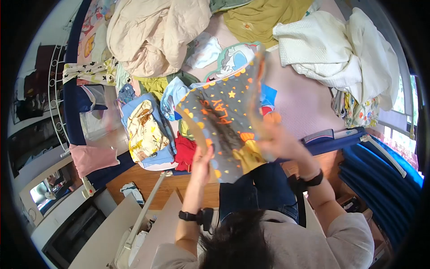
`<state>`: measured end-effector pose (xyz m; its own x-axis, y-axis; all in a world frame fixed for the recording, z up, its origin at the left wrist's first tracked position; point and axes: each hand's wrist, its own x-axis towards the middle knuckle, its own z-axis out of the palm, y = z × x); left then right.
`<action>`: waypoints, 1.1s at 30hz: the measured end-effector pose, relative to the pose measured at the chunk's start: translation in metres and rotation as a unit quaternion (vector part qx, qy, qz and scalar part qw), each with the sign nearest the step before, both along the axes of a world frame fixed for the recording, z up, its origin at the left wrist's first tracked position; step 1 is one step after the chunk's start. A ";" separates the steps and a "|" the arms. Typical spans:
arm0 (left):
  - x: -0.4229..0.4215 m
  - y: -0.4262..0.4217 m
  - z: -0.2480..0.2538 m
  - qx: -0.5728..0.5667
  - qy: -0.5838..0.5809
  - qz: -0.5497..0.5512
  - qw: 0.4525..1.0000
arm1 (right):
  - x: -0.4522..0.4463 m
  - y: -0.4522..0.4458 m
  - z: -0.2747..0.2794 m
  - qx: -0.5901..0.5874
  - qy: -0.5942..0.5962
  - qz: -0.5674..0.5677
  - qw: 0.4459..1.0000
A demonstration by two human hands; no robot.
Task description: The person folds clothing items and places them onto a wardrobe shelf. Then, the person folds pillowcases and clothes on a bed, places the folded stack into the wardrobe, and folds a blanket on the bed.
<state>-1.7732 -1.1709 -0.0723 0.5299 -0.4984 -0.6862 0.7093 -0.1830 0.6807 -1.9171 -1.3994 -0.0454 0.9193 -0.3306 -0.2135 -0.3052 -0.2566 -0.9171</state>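
A grey printed cloth with orange lettering, small stars and a scalloped yellow and blue border hangs spread out in front of me. My left hand is closed on its lower left edge. On the opposite edge, my right hand grips the cloth; its fingers are blurred. Just left of the cloth lies a red garment, beside a cream printed garment folded on blue clothing. Behind the cloth, a cartoon-patterned piece is partly hidden.
The bed holds a beige quilt, an olive cloth and a white blanket. A pink cloth drapes over the left rail. Folded clothes stand at the right. Dark blue padding lines the near edge.
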 end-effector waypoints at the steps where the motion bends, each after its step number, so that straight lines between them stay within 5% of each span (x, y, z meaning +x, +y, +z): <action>1: -0.011 -0.015 0.013 -0.024 0.036 0.032 0.999 | 0.013 0.023 0.005 0.050 -0.003 0.024 0.998; 3: -0.018 -0.016 0.016 -0.151 0.207 0.082 0.963 | 0.039 0.057 0.022 0.086 0.066 0.101 0.989; 5: -0.015 -0.015 0.014 -0.088 0.150 0.071 0.982 | 0.051 0.070 0.039 0.066 0.111 0.167 0.977; 8: 0.005 -0.005 0.017 0.010 0.129 0.020 0.991 | 0.043 0.061 0.023 0.433 0.016 0.128 0.892; 11: 0.019 -0.009 0.041 0.035 0.174 0.064 0.982 | 0.037 0.050 -0.037 0.240 -0.049 -0.187 0.951; 14: 0.036 -0.007 0.055 -0.032 0.160 0.113 0.980 | 0.033 0.037 -0.063 0.401 0.119 -0.229 0.879; 18: 0.112 0.058 0.005 -0.038 0.025 0.107 0.993 | 0.064 0.074 -0.052 0.701 0.125 -0.122 0.691; 21: 0.184 0.126 -0.002 0.001 -0.040 0.130 0.991 | 0.134 0.093 -0.020 0.631 0.035 -0.039 0.774; 24: 0.189 0.123 0.097 0.050 -0.172 0.219 0.959 | 0.195 0.122 -0.024 0.585 -0.029 0.016 0.810; 28: 0.224 0.191 0.114 0.167 -0.181 0.096 0.964 | 0.247 0.185 -0.053 0.387 -0.131 0.138 0.902; 30: 0.251 0.259 0.072 0.236 -0.207 -0.020 0.949 | 0.251 0.204 -0.069 0.245 0.054 0.234 0.939; 31: 0.276 0.352 0.001 0.325 -0.288 -0.007 0.901 | 0.255 0.210 -0.088 0.199 0.074 0.270 0.939; 33: 0.285 0.456 -0.088 0.490 -0.490 -0.059 0.719 | 0.258 0.209 -0.120 0.096 0.094 0.247 0.960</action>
<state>-1.4887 -0.7145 -0.1605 0.9918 -0.1103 -0.0648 -0.0813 -0.9347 0.3461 -1.6589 -1.1907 -0.1650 0.8933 0.1968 -0.4040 -0.3546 -0.2436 -0.9027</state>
